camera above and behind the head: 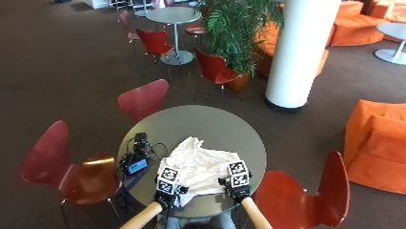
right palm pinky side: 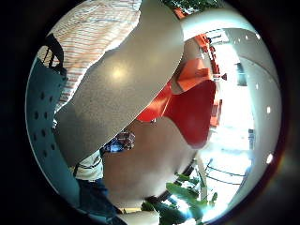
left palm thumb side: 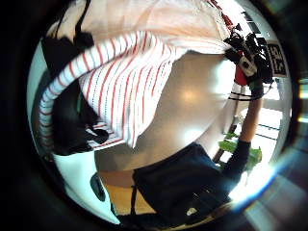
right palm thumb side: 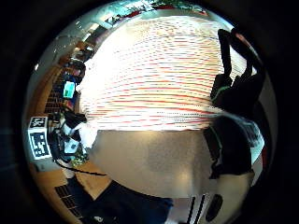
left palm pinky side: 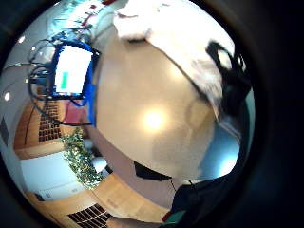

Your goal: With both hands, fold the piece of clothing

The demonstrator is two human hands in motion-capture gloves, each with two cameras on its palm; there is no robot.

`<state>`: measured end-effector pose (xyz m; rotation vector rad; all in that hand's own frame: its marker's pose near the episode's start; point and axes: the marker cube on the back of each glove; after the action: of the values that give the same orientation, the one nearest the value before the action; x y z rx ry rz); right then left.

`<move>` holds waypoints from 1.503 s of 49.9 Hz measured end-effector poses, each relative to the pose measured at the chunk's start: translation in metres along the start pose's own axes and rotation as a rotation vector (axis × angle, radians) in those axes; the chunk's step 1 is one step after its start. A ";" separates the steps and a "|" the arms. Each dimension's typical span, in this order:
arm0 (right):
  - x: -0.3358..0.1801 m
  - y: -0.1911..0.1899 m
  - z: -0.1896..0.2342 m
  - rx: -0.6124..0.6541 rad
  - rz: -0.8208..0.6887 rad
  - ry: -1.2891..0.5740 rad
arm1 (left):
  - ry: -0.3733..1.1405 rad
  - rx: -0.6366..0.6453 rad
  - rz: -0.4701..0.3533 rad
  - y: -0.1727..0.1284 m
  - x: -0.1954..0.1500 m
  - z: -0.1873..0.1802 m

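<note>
Fingers (left palm thumb side: 72, 120) of both our hands pinch the striped garment (camera above and behind the head: 200, 169) near edge, raised above the bench (camera above and behind the head: 197, 119).

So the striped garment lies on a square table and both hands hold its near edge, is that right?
Not quite: the table is round, not square, as the outside view shows. The striped garment does lie on it, with the left hand and right hand holding its near edge.

No text, label, brand or number can be read anywhere. The small device (camera above and behind the head: 136, 166) near the table's (camera above and behind the head: 209, 121) left edge has a lit screen, but nothing on it is legible.
</note>
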<state>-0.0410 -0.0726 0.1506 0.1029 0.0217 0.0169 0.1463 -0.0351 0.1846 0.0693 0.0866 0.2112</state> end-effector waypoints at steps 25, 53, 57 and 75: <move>0.008 0.008 -0.170 -0.075 -0.097 0.158 | 0.157 -0.214 0.049 -0.002 -0.038 -0.162; 0.028 -0.061 -0.120 0.094 0.241 0.061 | 0.544 0.069 -0.258 -0.083 -0.048 -0.139; 0.036 -0.033 -0.113 -0.031 0.292 0.040 | 0.431 0.146 -0.251 -0.090 -0.049 -0.120; 0.042 0.009 -0.052 -0.225 0.509 0.004 | 0.120 0.018 -0.224 -0.045 0.009 -0.056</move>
<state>0.0001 -0.0575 0.0993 -0.1192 -0.0029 0.5270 0.1589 -0.0734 0.1247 0.0639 0.2149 -0.0097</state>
